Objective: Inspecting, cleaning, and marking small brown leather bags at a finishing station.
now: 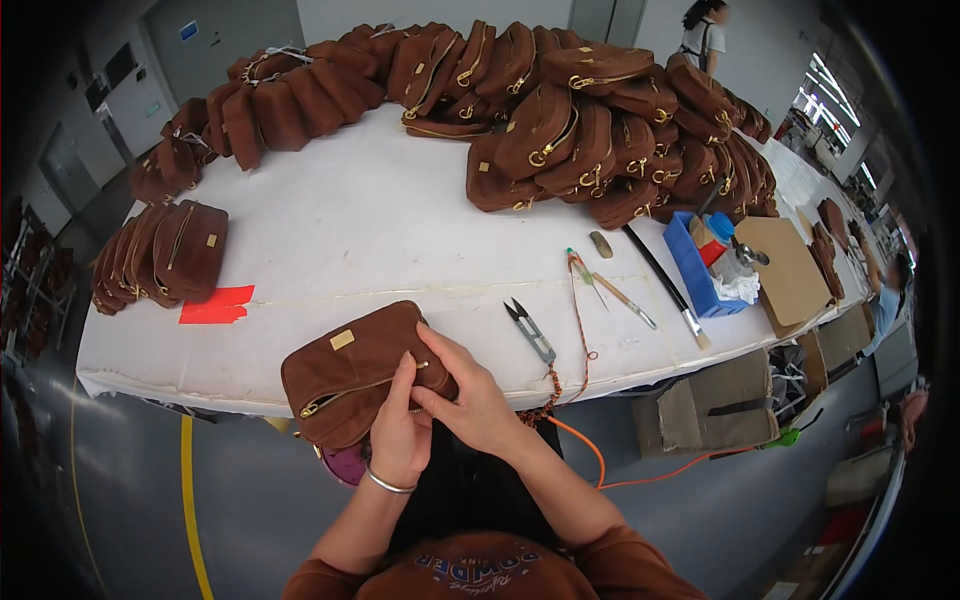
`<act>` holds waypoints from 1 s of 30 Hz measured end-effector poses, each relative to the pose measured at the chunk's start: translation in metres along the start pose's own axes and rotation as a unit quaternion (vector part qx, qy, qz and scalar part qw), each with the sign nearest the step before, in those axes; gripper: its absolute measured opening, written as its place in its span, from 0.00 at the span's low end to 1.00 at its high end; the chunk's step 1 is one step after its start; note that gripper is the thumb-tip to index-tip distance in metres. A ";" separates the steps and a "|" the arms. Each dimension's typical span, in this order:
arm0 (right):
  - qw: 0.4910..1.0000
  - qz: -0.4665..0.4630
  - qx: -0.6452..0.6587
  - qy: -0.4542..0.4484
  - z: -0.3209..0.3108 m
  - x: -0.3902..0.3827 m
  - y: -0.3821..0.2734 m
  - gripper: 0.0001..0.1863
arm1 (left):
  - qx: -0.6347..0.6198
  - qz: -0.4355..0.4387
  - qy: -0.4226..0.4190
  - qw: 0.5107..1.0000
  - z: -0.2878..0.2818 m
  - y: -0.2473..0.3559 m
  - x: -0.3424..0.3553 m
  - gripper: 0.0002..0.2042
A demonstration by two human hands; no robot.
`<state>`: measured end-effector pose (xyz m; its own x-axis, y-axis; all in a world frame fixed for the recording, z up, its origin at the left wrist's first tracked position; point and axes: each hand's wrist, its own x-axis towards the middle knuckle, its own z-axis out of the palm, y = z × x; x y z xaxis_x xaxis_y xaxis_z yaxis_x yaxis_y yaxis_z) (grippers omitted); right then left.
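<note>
A brown zippered pouch (340, 370) with a small gold plate and a brass zip is tilted at the table's front edge. My left hand (402, 430) grips its lower right part, with the thumb pointing up along the front. From the right, my right hand (472, 395) holds the pouch's end, fingers around the side and thumb near the zip's end. Thread snips (530, 332) lie just right of my hands, tied to a braided cord (549, 392).
Brown pouches (540, 130) are heaped along the table's (330, 230) far side, with a smaller row (170, 250) at left by red tape (217, 305). Right of the snips lie an awl (588, 279), thin brush (625, 300), long brush (665, 285) and blue bin (690, 265). Cartons (720, 400) stand below.
</note>
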<state>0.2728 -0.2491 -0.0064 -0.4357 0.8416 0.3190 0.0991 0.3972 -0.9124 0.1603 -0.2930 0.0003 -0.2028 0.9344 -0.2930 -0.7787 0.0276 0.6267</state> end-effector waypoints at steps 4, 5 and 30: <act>0.997 0.019 -0.009 -0.070 -0.034 0.001 -0.009 0.35 | 0.017 0.045 -0.022 0.999 -0.006 0.005 -0.007 0.14; 0.998 0.031 -0.043 -0.016 -0.048 0.004 -0.010 0.29 | 0.017 0.049 -0.018 0.999 -0.008 0.005 -0.008 0.14; 0.949 0.024 0.159 0.272 -0.055 -0.013 -0.036 0.07 | 0.226 0.192 0.058 0.953 -0.001 -0.028 -0.001 0.18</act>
<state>0.3242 -0.2546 0.0367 0.0982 0.9544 0.2821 -0.2047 0.2967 -0.9328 0.1816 -0.2954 -0.0177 -0.5060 0.8616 -0.0404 -0.3032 -0.1337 0.9435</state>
